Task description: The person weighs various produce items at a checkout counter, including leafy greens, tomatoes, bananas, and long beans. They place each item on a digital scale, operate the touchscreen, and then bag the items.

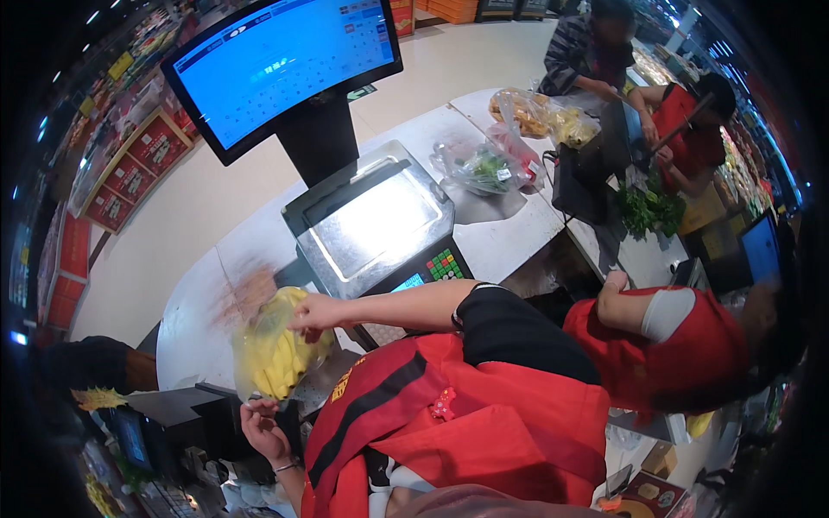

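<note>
A bunch of yellow bananas (278, 362) lies inside a clear plastic bag (249, 353) at the left end of the white counter. My right hand (317, 314) reaches across from the right and grips the upper part of this bag, its fingers closed on the plastic. Just below the bag, my left hand (265, 430) is turned palm up with its fingers loosely bent and apart. Its fingertips are at the bag's lower edge; whether they touch the plastic is hard to tell. Beyond my right forearm sits a scale with a steel weighing plate (372, 217) and a keypad (445, 265).
A lit touch screen (285, 65) rises behind the scale. Bagged green vegetables (486, 168) and other bagged produce (521, 110) lie on the white counter (194, 324). Co-workers in red vests (667, 349) stand close on the right. Dark equipment (188, 414) adjoins the counter's near-left end.
</note>
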Tool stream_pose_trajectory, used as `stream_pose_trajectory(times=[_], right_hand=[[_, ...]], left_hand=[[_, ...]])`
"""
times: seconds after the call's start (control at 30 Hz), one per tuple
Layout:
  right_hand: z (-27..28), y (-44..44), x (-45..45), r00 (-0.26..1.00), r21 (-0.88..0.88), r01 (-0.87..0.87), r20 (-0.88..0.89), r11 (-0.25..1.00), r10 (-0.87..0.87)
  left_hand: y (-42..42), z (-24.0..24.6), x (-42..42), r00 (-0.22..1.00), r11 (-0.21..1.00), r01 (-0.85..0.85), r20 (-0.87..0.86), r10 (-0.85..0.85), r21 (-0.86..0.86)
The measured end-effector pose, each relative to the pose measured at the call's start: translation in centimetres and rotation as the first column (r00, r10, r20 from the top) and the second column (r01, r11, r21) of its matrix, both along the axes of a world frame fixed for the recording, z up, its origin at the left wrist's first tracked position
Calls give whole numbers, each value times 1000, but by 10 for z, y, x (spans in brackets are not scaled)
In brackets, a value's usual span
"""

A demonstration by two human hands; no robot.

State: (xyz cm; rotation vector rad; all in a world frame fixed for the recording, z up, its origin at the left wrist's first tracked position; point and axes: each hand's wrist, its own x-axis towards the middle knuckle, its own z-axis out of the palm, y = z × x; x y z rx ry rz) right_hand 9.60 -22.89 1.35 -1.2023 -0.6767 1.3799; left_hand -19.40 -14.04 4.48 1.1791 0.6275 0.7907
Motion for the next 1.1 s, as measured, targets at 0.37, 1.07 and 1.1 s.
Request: stream_pose_trajectory(times=[0.37,1.07,1.1], right_hand=[[-11,-22,50,625,461,263,588,848,-514],[18,-18,-39,545,458,-650,837,607,-48],[16,-17,-39,563,467,-645,826,605,-37]], left_hand=[[-6,-10,17,992,972,113,83,-98,-205],[-13,-39,68,952,939,305,60,-299,-158],[-10,-40,69,946,930,323,49,-319,-174]])
